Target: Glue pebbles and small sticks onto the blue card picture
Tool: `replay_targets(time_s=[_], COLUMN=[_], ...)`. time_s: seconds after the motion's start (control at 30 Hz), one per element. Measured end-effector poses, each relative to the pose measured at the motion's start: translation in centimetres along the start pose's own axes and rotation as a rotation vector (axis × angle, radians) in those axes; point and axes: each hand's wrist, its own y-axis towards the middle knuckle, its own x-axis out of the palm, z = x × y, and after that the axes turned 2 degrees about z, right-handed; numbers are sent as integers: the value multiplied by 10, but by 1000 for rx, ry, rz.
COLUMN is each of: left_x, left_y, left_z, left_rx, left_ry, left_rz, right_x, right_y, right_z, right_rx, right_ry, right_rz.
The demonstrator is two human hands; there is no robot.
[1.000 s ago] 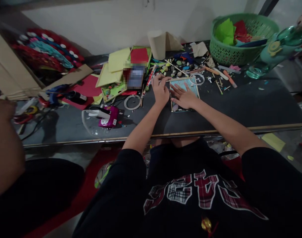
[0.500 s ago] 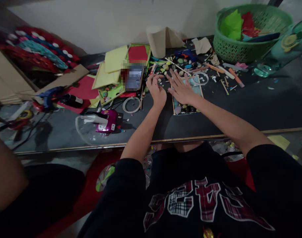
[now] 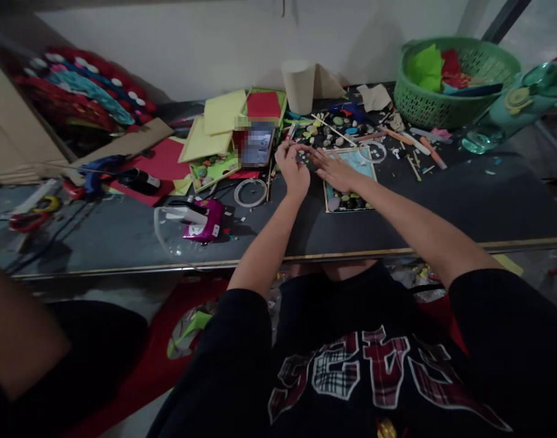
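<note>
My left hand point(image 3: 293, 166) hovers over the dark table point(image 3: 442, 201) left of a small wooden-framed blue picture point(image 3: 358, 176); its fingers curl with thumb and fingertips pinched, on something I cannot make out. My right hand point(image 3: 335, 169) lies flat with fingers stretched across the upper left of the picture. Painted pebbles sit along the picture's lower edge point(image 3: 349, 201). More coloured pebbles point(image 3: 326, 129) and thin wooden sticks point(image 3: 335, 129) lie just beyond both hands.
A phone point(image 3: 257, 145) and yellow and red paper sheets point(image 3: 223, 112) lie left of the hands, with a tape ring point(image 3: 251, 192) and a pink device point(image 3: 204, 221) nearer. A green basket point(image 3: 447, 100) and a teal bottle point(image 3: 511, 106) stand at right. Another person's arm point(image 3: 13, 340) is at lower left.
My right hand has slid left and lower on the picture, its fingers pointing toward my left hand. My left hand stays beside the frame, fingers now pinched. The view has shifted slightly.
</note>
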Motion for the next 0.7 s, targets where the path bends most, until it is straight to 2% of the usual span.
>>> replay_targets(time_s=[0.07, 0.1, 0.23, 0.3, 0.37, 0.43, 0.53, 0.6, 0.7], left_x=[1, 2, 7, 8, 6, 3, 1, 1, 1], left_y=[1, 1, 2, 2, 1, -1, -6, -7, -6], left_z=[-5, -8, -12, -9, -3, 5, 14, 15, 11], left_rx=[20, 35, 99, 134, 176, 239, 357, 354, 319], left_ry=[18, 27, 51, 62, 76, 99, 240, 317, 318], left_rz=[2, 9, 28, -9, -106, -273, -545, -682, -741], right_x=[4, 2, -27, -39, -41, -36, -28, -28, -31], right_y=[2, 4, 9, -1, -23, -50, -82, -91, -89], right_z=[2, 3, 2, 8, 21, 42, 75, 87, 83], right_rx=[-41, -29, 127, 124, 77, 69, 305, 315, 233], right_ry=[-27, -35, 16, 66, 146, 251, 266, 200, 115], right_rz=[-60, -51, 83, 160, 257, 337, 683, 681, 491])
